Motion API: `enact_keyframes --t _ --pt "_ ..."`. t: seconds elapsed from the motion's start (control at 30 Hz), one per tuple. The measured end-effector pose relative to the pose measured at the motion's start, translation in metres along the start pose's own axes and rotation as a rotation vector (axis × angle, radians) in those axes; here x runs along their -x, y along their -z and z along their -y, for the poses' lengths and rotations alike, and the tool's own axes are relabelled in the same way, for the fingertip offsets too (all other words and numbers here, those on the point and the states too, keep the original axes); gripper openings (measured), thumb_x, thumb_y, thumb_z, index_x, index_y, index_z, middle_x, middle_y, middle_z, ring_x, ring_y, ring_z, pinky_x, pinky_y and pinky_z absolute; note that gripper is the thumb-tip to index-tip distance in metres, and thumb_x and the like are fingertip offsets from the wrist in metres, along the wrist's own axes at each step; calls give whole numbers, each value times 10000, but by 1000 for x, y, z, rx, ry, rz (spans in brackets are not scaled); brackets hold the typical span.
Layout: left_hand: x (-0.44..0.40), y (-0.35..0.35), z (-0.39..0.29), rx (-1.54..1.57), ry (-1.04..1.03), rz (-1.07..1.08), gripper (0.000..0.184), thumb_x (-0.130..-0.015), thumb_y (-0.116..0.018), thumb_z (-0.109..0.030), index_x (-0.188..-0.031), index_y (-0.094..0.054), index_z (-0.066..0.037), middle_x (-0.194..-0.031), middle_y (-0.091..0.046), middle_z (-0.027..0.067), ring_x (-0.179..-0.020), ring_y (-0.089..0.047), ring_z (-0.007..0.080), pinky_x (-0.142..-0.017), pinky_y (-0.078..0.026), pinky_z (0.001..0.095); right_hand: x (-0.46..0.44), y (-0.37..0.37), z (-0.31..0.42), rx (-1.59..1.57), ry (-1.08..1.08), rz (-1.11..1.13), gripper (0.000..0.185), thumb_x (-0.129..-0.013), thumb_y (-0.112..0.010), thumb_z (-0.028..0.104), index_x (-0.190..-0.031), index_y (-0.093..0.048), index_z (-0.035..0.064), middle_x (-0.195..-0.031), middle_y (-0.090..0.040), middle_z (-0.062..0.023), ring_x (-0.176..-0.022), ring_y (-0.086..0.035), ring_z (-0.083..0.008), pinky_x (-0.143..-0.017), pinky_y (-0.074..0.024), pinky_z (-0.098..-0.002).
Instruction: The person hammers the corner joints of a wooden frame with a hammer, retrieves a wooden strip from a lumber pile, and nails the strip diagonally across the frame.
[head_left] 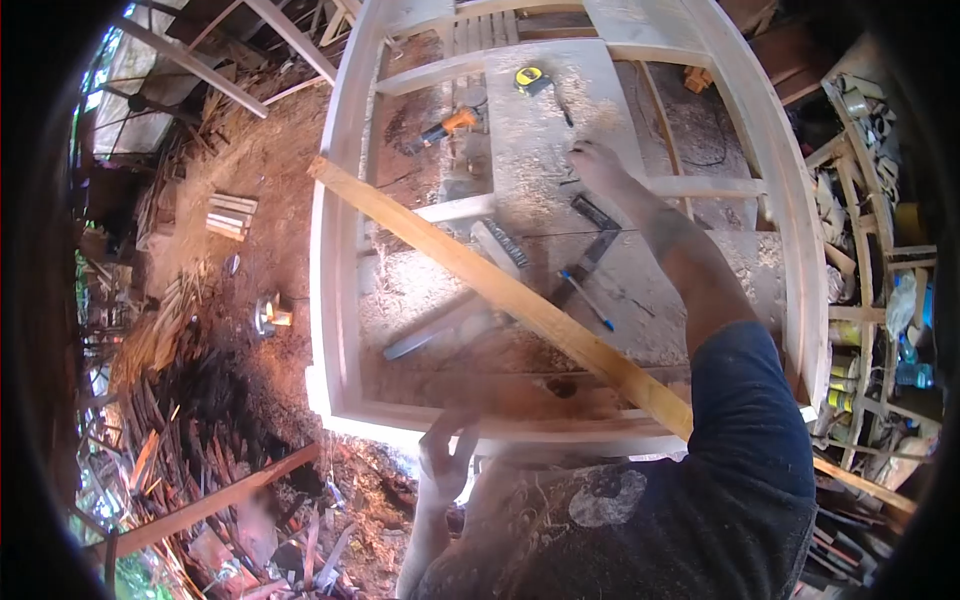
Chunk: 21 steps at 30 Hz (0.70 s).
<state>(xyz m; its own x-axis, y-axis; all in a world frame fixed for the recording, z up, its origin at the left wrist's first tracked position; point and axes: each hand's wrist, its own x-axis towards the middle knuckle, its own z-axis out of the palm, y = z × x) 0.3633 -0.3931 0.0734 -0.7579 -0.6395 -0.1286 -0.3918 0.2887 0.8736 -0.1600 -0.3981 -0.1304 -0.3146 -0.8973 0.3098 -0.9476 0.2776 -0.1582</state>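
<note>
The workshop has a brown earth floor, with scrap wood heaped at the lower left. A big pale wooden frame fills the middle, and the sawdust-strewn boards inside it make the surface. A long yellowish plank lies slantwise over the frame, from its left rail to the near right side. Of the two hands, the right hand reaches over the boards with its fingers bent downward; I cannot tell whether it grips anything. The left hand, blurred, is partly open at the near rail, thumb apart from fingers, and whether it touches the wood is unclear. A grey bar and a black square lie on either side of the plank. An orange and black power tool shows through an opening, left of a yellow and black tape measure whose label is too small to read. A blue pen lies by the plank, and a thin dark rod just beyond the right hand. The dark shirt bears a pale round print without readable lettering.
</note>
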Motion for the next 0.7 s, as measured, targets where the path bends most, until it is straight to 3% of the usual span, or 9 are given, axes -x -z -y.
enact_keyframes --t 0.03,0.13,0.23,0.33,0.43,0.53,0.63,0.7 --pt "-3 0 -9 -17 -16 21 184 -944 -571 -39 -1091 -648 42 -1015 -682 128 -931 -641 200 -834 -491 301 4 -4 2 4 28 -120 217 -797 -566 69 -1008 -619 70 -993 -623 -127 -1020 -618 -323 -851 -501 -449" --pt "-4 -3 0 38 -6 18 209 -968 -544 -59 -1121 -644 42 -990 -677 112 -933 -621 156 -846 -476 278 13 14 16 108 -54 -25 236 -799 -581 79 -1031 -617 88 -1069 -589 -106 -1078 -587 -302 -889 -476 -439" --pt "-12 -4 -1 64 57 -6 205 -969 -538 -46 -1120 -647 40 -957 -684 104 -889 -624 136 -813 -496 279 16 18 9 51 18 -57 225 -804 -588 79 -1025 -625 96 -1089 -590 -96 -1056 -594 -302 -890 -467 -453" --pt "-25 -8 3 339 123 17 159 -924 -601 -54 -1034 -681 29 -935 -686 134 -831 -639 215 -762 -507 350 13 4 -1 13 -2 -61 220 -824 -599 108 -1039 -634 140 -1091 -587 -80 -1087 -574 -287 -889 -465 -455" --pt "-39 0 -9 213 -144 111 168 -921 -607 -63 -1045 -679 26 -927 -677 115 -839 -619 170 -753 -502 331 8 16 19 78 -173 72 197 -830 -610 132 -1021 -637 168 -1101 -564 -72 -1123 -539 -287 -902 -460 -469" --pt "-55 12 -3 133 -225 165 165 -922 -599 -61 -1038 -686 19 -960 -675 97 -851 -612 151 -769 -496 307 10 0 21 277 -100 -122 126 -858 -584 142 -970 -641 128 -1097 -547 -102 -983 -578 -323 -860 -493 -437" --pt "-63 36 22 188 -188 232 168 -933 -584 -75 -1035 -678 21 -990 -664 89 -886 -616 150 -795 -497 302 9 8 38 382 -219 -130 126 -864 -555 85 -966 -626 107 -992 -560 -128 -945 -589 -338 -806 -502 -443" --pt "-74 49 66 220 -136 269 190 -955 -558 -118 -1046 -663 12 -1000 -655 84 -921 -618 164 -826 -501 314 -1 22 45 108 -310 -184 114 -875 -564 78 -975 -618 82 -910 -580 -151 -882 -612 -325 -759 -502 -426"
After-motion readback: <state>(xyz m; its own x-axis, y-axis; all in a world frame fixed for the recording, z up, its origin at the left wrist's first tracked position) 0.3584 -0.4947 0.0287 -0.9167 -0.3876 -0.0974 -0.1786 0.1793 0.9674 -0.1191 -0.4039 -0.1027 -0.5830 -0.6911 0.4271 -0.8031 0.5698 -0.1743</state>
